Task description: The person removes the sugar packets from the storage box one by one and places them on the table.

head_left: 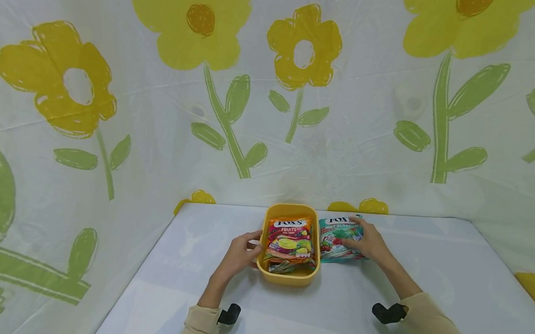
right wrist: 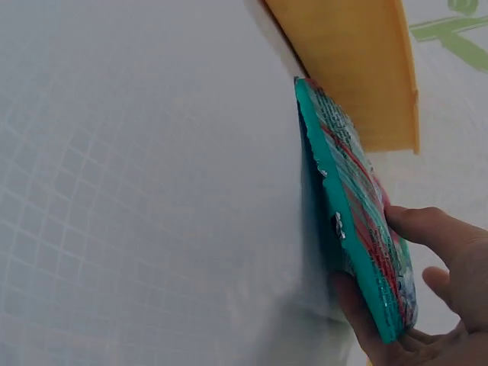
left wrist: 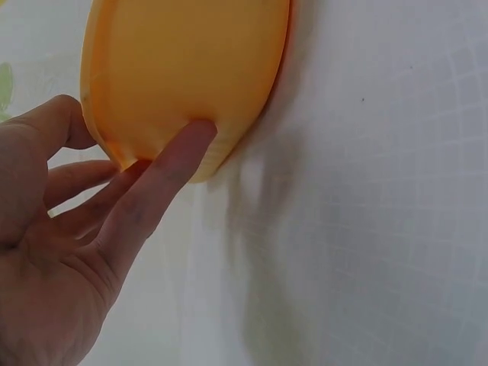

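- My left hand [head_left: 238, 255] rests against the left wall of the yellow tub [head_left: 289, 277]; in the left wrist view my fingers [left wrist: 164, 179] lie nearly straight, the thumb pressed flat on the outer wall, curled around nothing.
- The tub stands on the white desk [head_left: 424, 273], and a Fox's Fruits candy bag [head_left: 290, 237] lies inside it, label upward, over another packet that is mostly hidden.
- My right hand [head_left: 371, 244] pinches the teal Fox's candy bag [head_left: 336, 237], which sits on the desk just beside the tub's right wall; in the right wrist view the teal bag [right wrist: 358, 221] is held near its lower end, thumb on one face, fingers [right wrist: 427, 229] on the other.
- Judgement: the left hand serves best as a brace, keeping the tub from sliding.
- Judgement: the teal bag should be lifted level and clear of the rim, since a sagging corner could catch the wall.
- Judgement: laid flat on the Fruits bag, it should fit.
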`<action>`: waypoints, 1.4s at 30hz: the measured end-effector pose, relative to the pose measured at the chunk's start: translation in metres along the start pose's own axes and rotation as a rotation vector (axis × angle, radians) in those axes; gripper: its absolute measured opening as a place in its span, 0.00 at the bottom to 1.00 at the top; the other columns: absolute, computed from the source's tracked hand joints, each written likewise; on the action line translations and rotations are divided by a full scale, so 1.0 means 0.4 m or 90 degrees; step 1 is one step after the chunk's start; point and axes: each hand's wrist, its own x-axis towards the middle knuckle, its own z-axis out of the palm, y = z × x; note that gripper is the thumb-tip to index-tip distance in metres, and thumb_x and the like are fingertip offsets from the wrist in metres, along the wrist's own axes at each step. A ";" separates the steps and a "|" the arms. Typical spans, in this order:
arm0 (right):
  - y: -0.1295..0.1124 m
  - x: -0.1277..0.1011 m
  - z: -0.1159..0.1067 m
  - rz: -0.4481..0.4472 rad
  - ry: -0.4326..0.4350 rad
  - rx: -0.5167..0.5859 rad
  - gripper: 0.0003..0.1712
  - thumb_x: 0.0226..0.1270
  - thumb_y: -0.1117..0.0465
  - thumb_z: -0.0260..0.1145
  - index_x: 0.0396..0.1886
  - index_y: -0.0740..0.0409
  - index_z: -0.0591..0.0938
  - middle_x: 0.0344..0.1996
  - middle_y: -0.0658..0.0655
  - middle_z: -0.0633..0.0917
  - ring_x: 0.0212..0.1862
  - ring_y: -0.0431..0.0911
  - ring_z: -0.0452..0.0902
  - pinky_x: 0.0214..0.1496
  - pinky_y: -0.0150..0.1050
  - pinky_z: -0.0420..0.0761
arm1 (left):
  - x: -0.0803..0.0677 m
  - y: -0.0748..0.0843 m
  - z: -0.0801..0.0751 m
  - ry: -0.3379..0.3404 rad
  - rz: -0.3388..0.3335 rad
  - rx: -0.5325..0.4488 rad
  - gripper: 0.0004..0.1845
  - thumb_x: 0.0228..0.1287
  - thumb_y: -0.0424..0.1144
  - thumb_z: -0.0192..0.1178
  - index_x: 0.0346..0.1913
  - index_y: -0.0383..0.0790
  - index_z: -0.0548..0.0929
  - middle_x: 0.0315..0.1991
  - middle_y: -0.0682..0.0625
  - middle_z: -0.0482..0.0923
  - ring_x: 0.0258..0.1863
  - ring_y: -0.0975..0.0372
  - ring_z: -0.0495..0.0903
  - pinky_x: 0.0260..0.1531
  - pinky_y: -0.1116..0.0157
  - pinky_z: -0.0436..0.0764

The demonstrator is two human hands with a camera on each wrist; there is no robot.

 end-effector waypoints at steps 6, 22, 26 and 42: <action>0.007 -0.006 0.006 -0.009 0.007 -0.021 0.45 0.59 0.53 0.72 0.71 0.64 0.64 0.64 0.78 0.68 0.64 0.72 0.64 0.63 0.71 0.70 | 0.002 -0.006 0.002 0.007 -0.001 -0.004 0.28 0.67 0.35 0.58 0.69 0.37 0.70 0.62 0.36 0.74 0.52 0.48 0.82 0.24 0.63 0.89; 0.024 -0.009 0.007 -0.002 0.014 -0.048 0.44 0.59 0.52 0.72 0.70 0.65 0.65 0.62 0.80 0.68 0.63 0.73 0.64 0.63 0.71 0.71 | 0.006 -0.011 0.006 0.011 -0.014 -0.007 0.28 0.67 0.36 0.58 0.70 0.39 0.70 0.62 0.38 0.74 0.52 0.48 0.82 0.23 0.63 0.88; 0.028 -0.013 0.013 0.010 0.013 -0.055 0.42 0.60 0.51 0.71 0.69 0.66 0.66 0.62 0.80 0.69 0.63 0.73 0.65 0.63 0.71 0.70 | 0.004 -0.009 0.005 0.008 -0.015 -0.008 0.28 0.67 0.36 0.58 0.70 0.39 0.70 0.61 0.37 0.74 0.52 0.48 0.82 0.24 0.63 0.88; 0.030 -0.021 0.003 0.039 -0.025 -0.064 0.46 0.62 0.44 0.68 0.70 0.66 0.64 0.64 0.81 0.66 0.66 0.75 0.62 0.64 0.71 0.69 | 0.003 -0.007 0.005 0.005 -0.011 -0.014 0.28 0.67 0.35 0.58 0.70 0.38 0.70 0.63 0.37 0.73 0.53 0.48 0.81 0.24 0.63 0.89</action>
